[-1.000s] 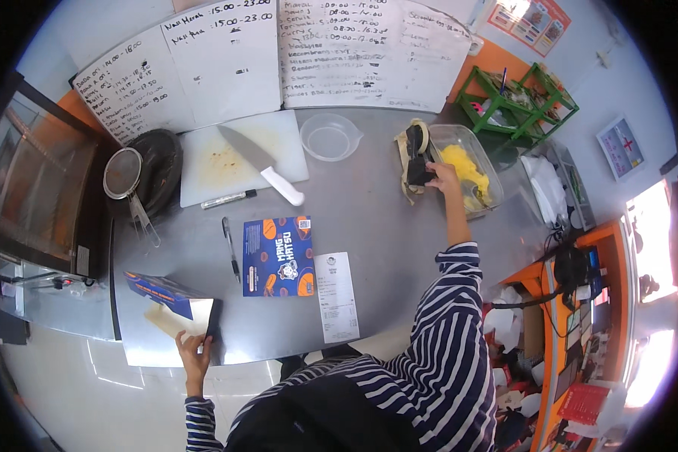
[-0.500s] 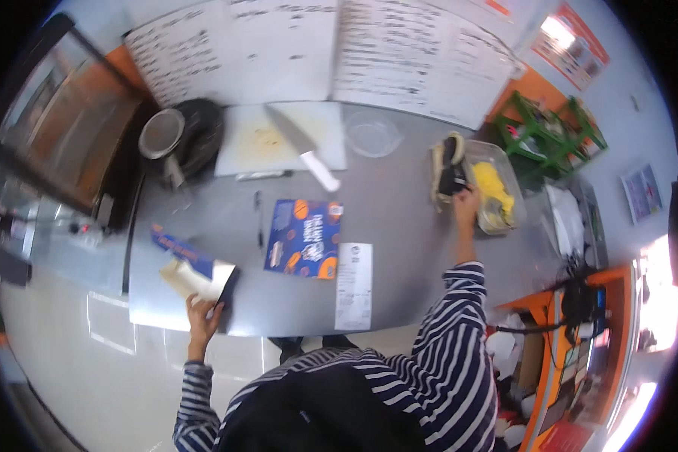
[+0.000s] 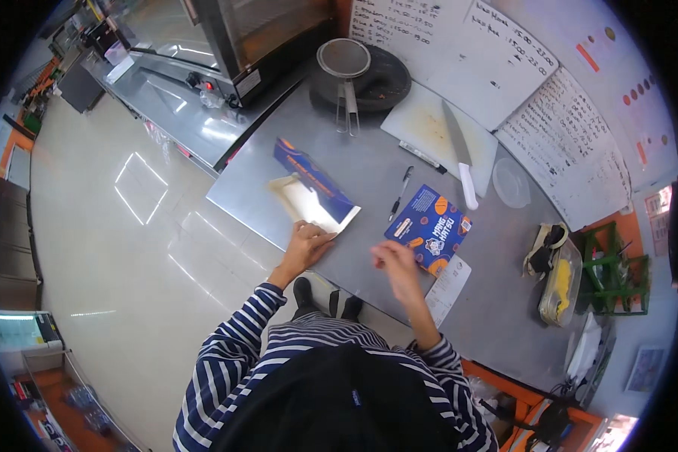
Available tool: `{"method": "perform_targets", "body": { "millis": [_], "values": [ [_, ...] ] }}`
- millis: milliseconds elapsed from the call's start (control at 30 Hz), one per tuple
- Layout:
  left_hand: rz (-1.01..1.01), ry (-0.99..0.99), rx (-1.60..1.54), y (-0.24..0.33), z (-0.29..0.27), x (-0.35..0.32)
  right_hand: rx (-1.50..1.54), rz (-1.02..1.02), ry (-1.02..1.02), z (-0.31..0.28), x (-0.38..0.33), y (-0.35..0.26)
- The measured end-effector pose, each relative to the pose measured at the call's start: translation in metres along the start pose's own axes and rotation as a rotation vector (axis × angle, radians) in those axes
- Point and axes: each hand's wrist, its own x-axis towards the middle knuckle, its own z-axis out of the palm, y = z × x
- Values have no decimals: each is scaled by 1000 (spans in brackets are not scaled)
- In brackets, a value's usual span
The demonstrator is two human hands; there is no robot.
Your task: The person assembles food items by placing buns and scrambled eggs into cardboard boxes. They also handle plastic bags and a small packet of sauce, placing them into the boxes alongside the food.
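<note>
My left hand (image 3: 309,245) grips the near edge of an open cardboard food box (image 3: 303,199), its fingers bent over the rim. The box has a pale inside and a raised dark blue lid with orange print. My right hand (image 3: 396,265) hovers over the table between that box and a flat blue printed carton (image 3: 432,227). Its fingers are curled together; whatever they may hold is too small or blurred to make out. A white paper receipt (image 3: 450,286) lies partly under the carton's near edge, and a black pen (image 3: 401,194) rests beyond my right hand.
At the back, a strainer (image 3: 344,59) sits on a dark pan (image 3: 388,79). A white-handled knife (image 3: 458,143) crosses the cutting board (image 3: 414,124), beside a marker (image 3: 422,157) and a clear lid (image 3: 511,182). A tub of yellow stuff (image 3: 559,290) and a black-and-tan pouch (image 3: 544,252) stand right.
My view has swung left. The right hand has left the black-and-tan pouch and come across toward the open box. My left hand still holds the box.
</note>
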Motion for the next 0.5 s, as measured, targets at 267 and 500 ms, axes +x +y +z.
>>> {"method": "perform_targets", "body": {
  "millis": [267, 500],
  "values": [
    [-63, 56, -70, 4, 15, 11, -418, 116, -24, 48, 79, -1],
    [-60, 106, -178, 6, 14, 9, -880, 249, -132, 56, 106, -19]
  ]
}}
